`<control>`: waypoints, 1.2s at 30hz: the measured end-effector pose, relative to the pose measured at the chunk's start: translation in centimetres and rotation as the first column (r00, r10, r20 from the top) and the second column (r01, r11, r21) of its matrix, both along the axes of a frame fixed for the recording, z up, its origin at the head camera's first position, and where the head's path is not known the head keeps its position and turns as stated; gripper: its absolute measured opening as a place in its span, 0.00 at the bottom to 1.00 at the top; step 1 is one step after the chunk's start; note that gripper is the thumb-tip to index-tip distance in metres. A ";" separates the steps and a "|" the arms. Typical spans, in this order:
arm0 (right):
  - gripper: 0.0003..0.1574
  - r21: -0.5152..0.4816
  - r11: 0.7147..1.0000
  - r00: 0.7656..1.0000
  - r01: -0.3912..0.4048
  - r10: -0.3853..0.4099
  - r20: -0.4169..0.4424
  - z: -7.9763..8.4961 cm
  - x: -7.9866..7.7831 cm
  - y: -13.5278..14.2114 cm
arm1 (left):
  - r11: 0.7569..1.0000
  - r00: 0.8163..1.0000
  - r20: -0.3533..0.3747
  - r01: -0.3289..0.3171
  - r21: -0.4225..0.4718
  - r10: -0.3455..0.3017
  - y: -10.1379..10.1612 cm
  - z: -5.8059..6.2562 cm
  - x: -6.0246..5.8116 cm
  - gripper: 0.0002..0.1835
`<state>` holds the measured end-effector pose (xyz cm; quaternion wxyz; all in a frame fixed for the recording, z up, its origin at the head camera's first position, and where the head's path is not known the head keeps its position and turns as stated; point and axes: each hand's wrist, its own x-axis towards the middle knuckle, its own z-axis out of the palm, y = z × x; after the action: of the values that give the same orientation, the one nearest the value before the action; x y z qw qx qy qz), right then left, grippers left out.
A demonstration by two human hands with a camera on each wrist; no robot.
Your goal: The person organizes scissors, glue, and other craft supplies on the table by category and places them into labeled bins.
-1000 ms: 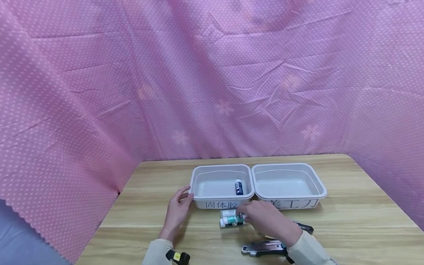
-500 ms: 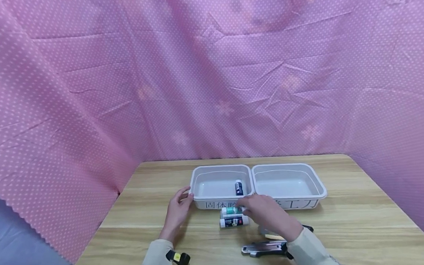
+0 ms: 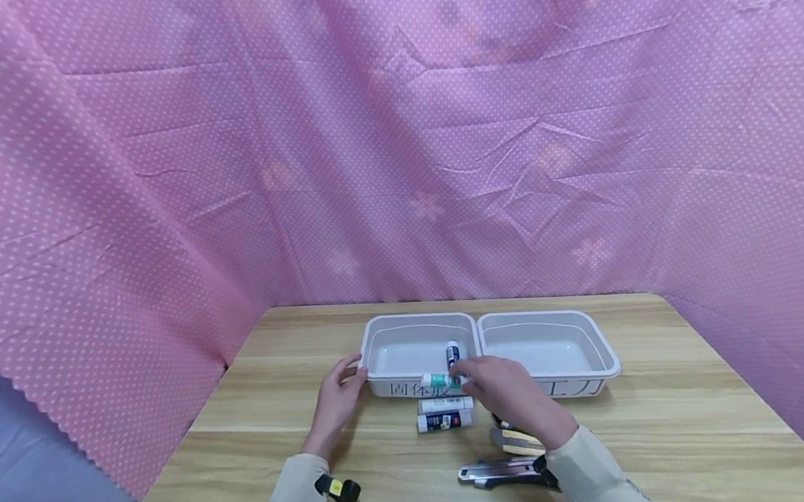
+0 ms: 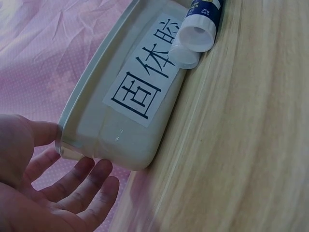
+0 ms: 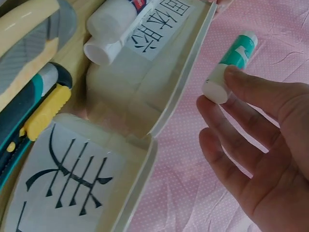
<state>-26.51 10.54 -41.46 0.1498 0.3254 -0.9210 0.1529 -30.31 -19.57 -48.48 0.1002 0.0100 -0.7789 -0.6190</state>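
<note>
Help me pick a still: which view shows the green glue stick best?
Right wrist: the green glue stick is large and nearly whole there. Head shows it small, partly covered by the right hand; left wrist doesn't show it.

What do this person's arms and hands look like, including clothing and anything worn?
The arms are in cream sleeves reaching to the wrists. The left hand and right hand wear no gloves. A small black device with a yellow patch sits by the left wrist; whether the right has one is hard to tell.
</note>
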 end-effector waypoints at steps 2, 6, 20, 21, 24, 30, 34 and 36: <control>0.19 -0.013 1.000 1.000 0.001 -0.001 0.000 -0.1 -0.2 0.1 | 1.000 1.000 0.001 0.000 0.002 0.000 0.0 0.0 0.0 0.22; 0.18 -0.046 0.999 1.000 0.006 -0.006 -0.013 -0.4 -0.5 0.4 | 1.000 1.000 0.014 -0.003 -0.006 0.003 0.0 0.0 0.0 0.22; 0.16 -0.087 0.991 0.995 0.101 -0.100 0.010 -0.5 -0.9 0.8 | 1.000 1.000 0.016 -0.002 -0.027 0.003 -0.1 0.0 0.0 0.23; 0.16 -0.088 0.990 0.994 0.109 -0.108 0.020 -0.4 -0.9 0.8 | 1.000 1.000 0.018 -0.003 -0.018 0.004 0.0 0.0 -0.1 0.23; 0.15 -0.091 0.988 0.992 0.124 -0.122 0.029 -0.5 -0.9 0.9 | 1.000 1.000 0.017 -0.003 -0.002 0.003 0.0 0.0 -0.2 0.22; 0.13 -0.087 0.987 0.991 0.133 -0.134 -0.002 -0.6 -0.9 0.8 | 1.000 1.000 0.013 0.001 -0.003 -0.001 -0.1 -0.1 -0.2 0.23; 0.13 -0.089 0.984 0.988 0.151 -0.151 0.008 -0.6 -0.9 0.8 | 1.000 1.000 0.017 -0.002 -0.011 0.003 -0.1 -0.1 -0.1 0.23; 0.13 -0.089 0.983 0.987 0.162 -0.162 0.009 -0.6 -1.0 0.7 | 1.000 1.000 0.022 -0.004 -0.012 0.004 -0.1 -0.1 -0.1 0.23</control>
<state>-27.47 11.24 -42.10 0.1751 0.2420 -0.9369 0.1815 -30.43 -19.64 -48.58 0.0930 0.0175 -0.7835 -0.6141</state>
